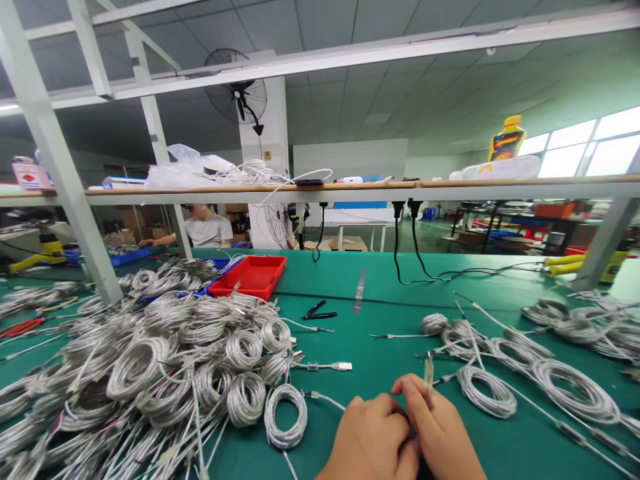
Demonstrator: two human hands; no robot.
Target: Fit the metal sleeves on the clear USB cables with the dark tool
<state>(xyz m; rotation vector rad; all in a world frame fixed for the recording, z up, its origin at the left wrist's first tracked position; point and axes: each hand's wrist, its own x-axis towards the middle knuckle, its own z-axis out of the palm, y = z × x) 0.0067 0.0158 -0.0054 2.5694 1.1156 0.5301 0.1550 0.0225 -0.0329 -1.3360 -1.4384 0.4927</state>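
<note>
My left hand (367, 437) and my right hand (440, 430) meet at the bottom middle of the head view, over the green table (380, 347). Both have their fingers curled and pressed together. My right hand pinches the end of a silver cable (429, 372) whose connector sticks up above the fingers. What my left hand grips is hidden between the two hands. A coiled silver cable (487, 390) lies just right of my right hand. Another coil (286, 415) lies to the left of my left hand.
A big heap of coiled silver cables (165, 360) covers the left of the table, more coils (575, 387) lie at the right. A red tray (250, 275), black pliers (317, 311) and a loose USB plug (341, 366) lie further back. A person (207, 227) sits beyond the shelf frame.
</note>
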